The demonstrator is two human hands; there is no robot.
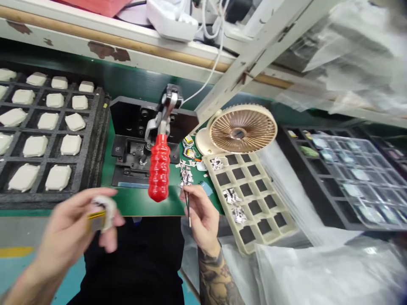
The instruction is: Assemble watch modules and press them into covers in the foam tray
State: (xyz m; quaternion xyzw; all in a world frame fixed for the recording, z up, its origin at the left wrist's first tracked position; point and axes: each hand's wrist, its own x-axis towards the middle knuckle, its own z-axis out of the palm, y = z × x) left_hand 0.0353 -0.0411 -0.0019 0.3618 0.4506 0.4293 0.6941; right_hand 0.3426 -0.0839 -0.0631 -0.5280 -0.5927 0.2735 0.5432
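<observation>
My left hand (68,224) is closed around a small white plastic housing (110,212), held above my lap in front of the green bench. Against the housing sits a silver battery pack with yellow tape (96,222); motion blurs both. At the bench edge, my right hand (203,216) pinches dark tweezers (188,207). Their tips reach toward a loose heap of small white and silver pieces (186,173), and I cannot tell whether they grip one. Between my hands stands a black press fixture (130,159) with a red-handled toggle clamp (159,169).
A black foam tray (92,148) of white housings lies at left. To the right are a beige compartment tray (251,214), a small fan (243,129) and a dark tray (321,178) under clear plastic. Battery packs (188,146) lie behind the heap. A shelf post (232,84) slants overhead.
</observation>
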